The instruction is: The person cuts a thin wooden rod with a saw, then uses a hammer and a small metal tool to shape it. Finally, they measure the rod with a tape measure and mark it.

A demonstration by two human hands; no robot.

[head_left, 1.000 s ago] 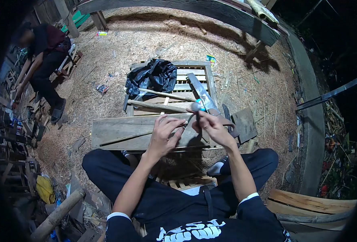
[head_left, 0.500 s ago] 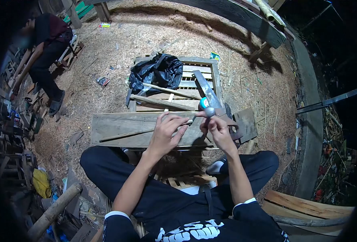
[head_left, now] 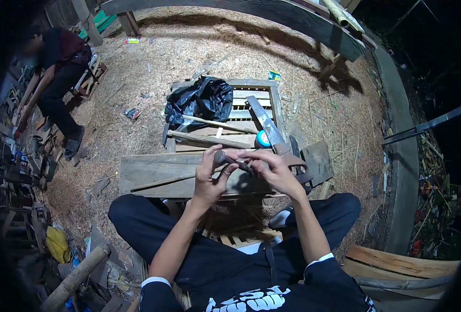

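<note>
In front of me my left hand (head_left: 212, 171) is closed around a short tool with a round grey end (head_left: 220, 157). Its kind is not clear. A dark, narrow part slants from it toward my right hand (head_left: 274, 171), whose fingers are bent and pressed together close by. What those fingers pinch is hidden. Both hands hover over a wooden plank bench (head_left: 147, 169), where a thin stick (head_left: 163, 181) lies lengthwise. Just beyond my right hand rests a handsaw (head_left: 266, 122), its handle toward me. Touching its blade is a small round tub with a blue rim (head_left: 263, 139).
Behind the plank, a slatted wooden frame (head_left: 274, 104) bears a black plastic bag (head_left: 202, 104) and several sticks (head_left: 209, 139). Another person (head_left: 59, 88) bends over at the far left. A heavy beam (head_left: 241, 11) crosses the back. Shavings cover the ground (head_left: 152, 67).
The round-ended tool has passed from my right hand to the left, its round end now on the left side. My hands have come closer together. The pale stick in my left hand no longer shows clearly.
</note>
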